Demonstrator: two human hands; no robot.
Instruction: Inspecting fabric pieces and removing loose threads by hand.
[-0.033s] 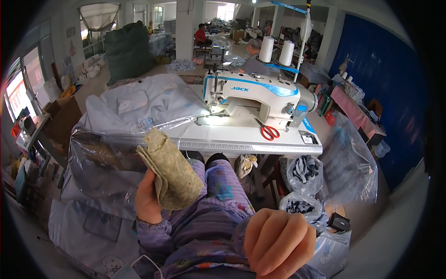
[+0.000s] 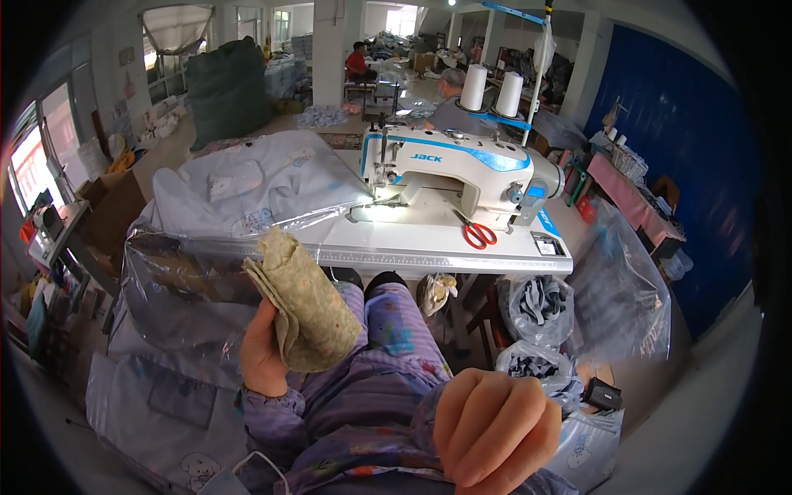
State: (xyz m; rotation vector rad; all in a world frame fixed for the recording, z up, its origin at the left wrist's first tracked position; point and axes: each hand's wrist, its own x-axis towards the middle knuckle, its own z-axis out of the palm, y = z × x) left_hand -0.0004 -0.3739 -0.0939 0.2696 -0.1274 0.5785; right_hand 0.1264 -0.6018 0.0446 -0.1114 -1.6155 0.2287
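Note:
My left hand (image 2: 264,355) is closed around a rolled flatbread wrap (image 2: 312,309), greenish and speckled, held tilted above my lap. Its upper end looks ragged, and a loose flap of the bread hangs on the left side. Close to the camera at lower right, my right hand (image 2: 497,429) is curled into a fist, its knuckles up. The palm is out of sight, so I cannot tell what, if anything, is inside it. Beyond the wrap stands a white and blue sewing machine (image 2: 450,169), its lamp lit. Red-handled scissors (image 2: 478,234) lie on its table (image 2: 396,257).
Pale printed fabric in clear plastic (image 2: 272,177) covers the table's left side and hangs down. Two white thread cones (image 2: 473,88) stand behind the machine. Clear bags of striped cloth (image 2: 538,307) sit to my right, near a black box (image 2: 603,394). Other people (image 2: 357,63) sit farther back.

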